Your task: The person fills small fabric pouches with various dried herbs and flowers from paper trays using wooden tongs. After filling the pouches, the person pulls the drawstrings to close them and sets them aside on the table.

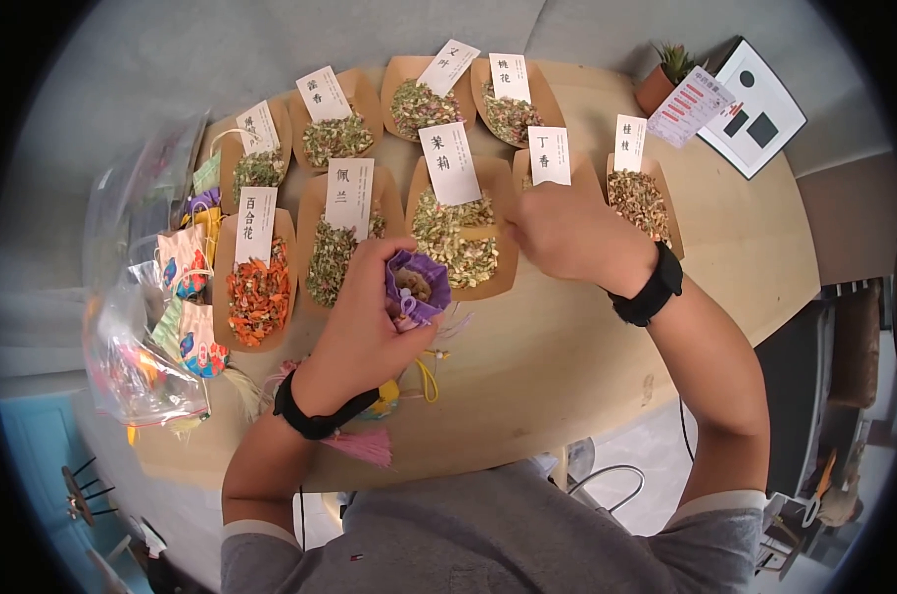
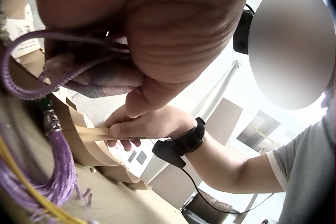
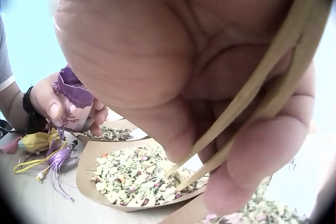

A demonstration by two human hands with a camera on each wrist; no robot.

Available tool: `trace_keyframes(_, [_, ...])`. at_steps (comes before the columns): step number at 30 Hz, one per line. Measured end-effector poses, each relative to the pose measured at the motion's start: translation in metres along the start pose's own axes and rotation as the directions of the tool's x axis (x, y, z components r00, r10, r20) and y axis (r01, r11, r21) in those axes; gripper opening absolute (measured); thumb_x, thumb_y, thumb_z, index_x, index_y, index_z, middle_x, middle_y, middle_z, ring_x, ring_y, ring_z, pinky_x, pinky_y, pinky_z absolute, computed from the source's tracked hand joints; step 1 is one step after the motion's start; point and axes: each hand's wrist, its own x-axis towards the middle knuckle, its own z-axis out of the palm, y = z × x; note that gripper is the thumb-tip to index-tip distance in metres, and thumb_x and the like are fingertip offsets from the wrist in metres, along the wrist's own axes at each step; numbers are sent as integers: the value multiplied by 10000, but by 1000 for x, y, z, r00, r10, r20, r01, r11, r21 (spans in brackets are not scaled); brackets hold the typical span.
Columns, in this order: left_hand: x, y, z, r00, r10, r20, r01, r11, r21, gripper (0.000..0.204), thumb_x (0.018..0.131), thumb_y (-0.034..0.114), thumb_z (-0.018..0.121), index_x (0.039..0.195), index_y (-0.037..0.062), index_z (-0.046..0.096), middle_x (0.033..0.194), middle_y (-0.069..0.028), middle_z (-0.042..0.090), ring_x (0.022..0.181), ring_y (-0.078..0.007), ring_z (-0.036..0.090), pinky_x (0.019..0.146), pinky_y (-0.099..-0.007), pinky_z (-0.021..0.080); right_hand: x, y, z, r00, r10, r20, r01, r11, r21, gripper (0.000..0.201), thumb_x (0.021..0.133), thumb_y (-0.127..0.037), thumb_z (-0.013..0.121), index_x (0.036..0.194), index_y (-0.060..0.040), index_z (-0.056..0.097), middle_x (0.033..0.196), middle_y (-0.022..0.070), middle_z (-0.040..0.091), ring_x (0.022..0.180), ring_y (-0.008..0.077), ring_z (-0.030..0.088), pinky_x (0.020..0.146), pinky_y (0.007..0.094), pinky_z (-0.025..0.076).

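My left hand (image 1: 354,317) grips a small purple drawstring pouch (image 1: 430,272), its mouth facing up with brownish dried bits inside. From the pouch hang a purple cord and a purple tassel (image 2: 62,166), seen in the left wrist view. My right hand (image 1: 582,238) pinches bamboo tweezers (image 3: 251,90). Their two tips reach into pale, chopped dried flowers (image 3: 139,174) in a brown paper tray (image 1: 509,262), which has a white label card (image 1: 450,163) at its back. In the head view, the pouch is just left of this tray's front end.
Several more labelled paper trays stand in two rows, one with orange petals (image 1: 258,297). A clear plastic bag (image 1: 137,337) and patterned pouches (image 1: 183,262) lie at the left. A yellow pouch (image 3: 39,141) sits near the front edge. Back right are a potted plant (image 1: 674,64) and framed board (image 1: 755,109).
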Motion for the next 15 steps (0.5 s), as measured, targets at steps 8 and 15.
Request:
trace_keyframes(8, [0, -1, 0, 999, 8, 32, -7, 1000, -12, 685, 753, 51, 788, 1342, 52, 439, 1193, -99, 517, 1086, -197, 558, 957, -328, 472, -3, -6, 17, 991, -112, -76, 111, 994, -19, 126, 880, -139, 651, 905, -22, 688, 832, 186, 674, 840, 388, 664, 762, 493, 521])
trace_keyframes(15, [0, 1, 0, 1000, -21, 22, 22, 1000, -22, 679, 758, 51, 784, 1343, 54, 440, 1179, -97, 514, 1075, -192, 555, 949, -321, 473, -8, -11, 10, 980, -119, -158, 104, 989, -101, 75, 836, -99, 670, 856, -27, 668, 810, 159, 676, 804, 366, 671, 716, 479, 531])
